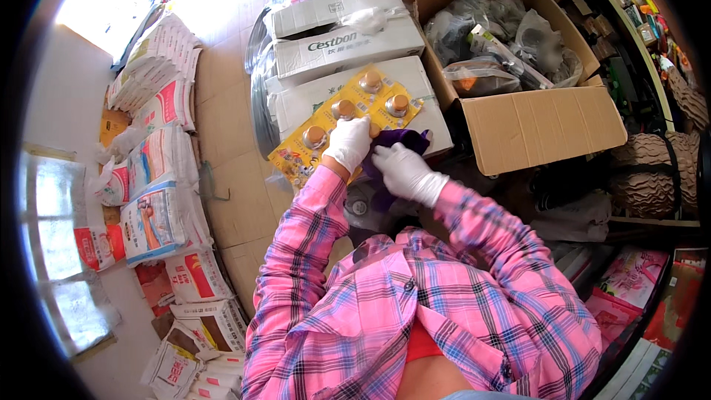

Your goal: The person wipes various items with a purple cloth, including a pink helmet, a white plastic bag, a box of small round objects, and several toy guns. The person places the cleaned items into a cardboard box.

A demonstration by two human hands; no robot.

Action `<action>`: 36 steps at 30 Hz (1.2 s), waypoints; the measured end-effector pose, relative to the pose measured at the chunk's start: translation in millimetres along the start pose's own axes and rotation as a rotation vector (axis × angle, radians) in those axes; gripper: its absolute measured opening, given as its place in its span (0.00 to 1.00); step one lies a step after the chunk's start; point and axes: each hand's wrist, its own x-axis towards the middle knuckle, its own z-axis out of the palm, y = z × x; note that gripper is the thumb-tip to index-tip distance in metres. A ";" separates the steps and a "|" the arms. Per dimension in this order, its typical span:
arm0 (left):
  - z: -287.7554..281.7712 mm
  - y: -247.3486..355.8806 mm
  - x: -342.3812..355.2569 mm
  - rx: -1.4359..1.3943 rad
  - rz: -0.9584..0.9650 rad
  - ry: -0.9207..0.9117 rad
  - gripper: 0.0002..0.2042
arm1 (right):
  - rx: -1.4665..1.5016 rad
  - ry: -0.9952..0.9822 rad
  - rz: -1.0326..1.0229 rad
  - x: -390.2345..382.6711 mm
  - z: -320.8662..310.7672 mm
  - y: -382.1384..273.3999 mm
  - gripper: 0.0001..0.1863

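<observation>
A yellow printed sheet point(357, 96) lies across a white carton and bears several small round pieces with brown tops and silvery bases. My left hand point(349, 143), in a white glove, is closed at the sheet's near part, its fingertips at one brown-topped piece point(374, 130). Gloved in white too, my right hand point(409, 172) grips a purple cloth point(405, 140) just right of my left hand. Part of the cloth hangs down below my fingers. My hands hide the near right part of the sheet.
A second white carton point(348, 43) stands behind. To the right is an open cardboard box point(544, 127) of plastic-wrapped items, its flap folded toward me. Stacked bags point(159, 211) line the left wall, beside the tiled floor point(235, 178). Crowded shelves point(652, 30) stand at far right.
</observation>
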 end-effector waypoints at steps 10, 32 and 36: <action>-23.8 -23.9 -113.4 -0.100 -0.108 0.353 0.24 | -0.071 0.530 -0.135 40.5 -29.7 -19.3 0.20; 32.7 -1.5 -78.2 0.230 -0.255 0.320 0.20 | -0.006 0.593 0.073 99.2 -40.5 30.5 0.20; 25.2 2.0 -82.0 0.140 -0.240 0.258 0.21 | -0.213 0.260 0.210 148.5 1.4 32.7 0.16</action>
